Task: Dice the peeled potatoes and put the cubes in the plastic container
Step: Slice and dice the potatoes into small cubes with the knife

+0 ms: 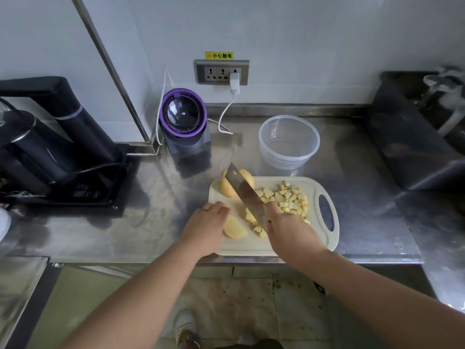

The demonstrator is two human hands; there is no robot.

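A pale cutting board [324, 238] lies on the steel counter. My right hand [289, 230] grips a cleaver [247, 195] whose blade slants up and to the left above the board. My left hand [205, 222] holds a sliced potato half [235, 230] with curled fingers at the board's near left. A few fresh cubes [251, 217] lie beside the blade. A pile of potato cubes [292, 200] sits at the board's right. A whole peeled potato [227, 187] rests at the far left corner, partly behind the blade. The clear plastic container [289, 141] stands behind the board, with no cubes visible inside.
A purple-rimmed appliance [183, 119] stands at the back left with a white cable [224, 117] plugged into the wall socket. A black kettle set [50, 147] fills the left counter. A dark sink [415, 137] is at the right. The counter edge [352, 260] runs just below the board.
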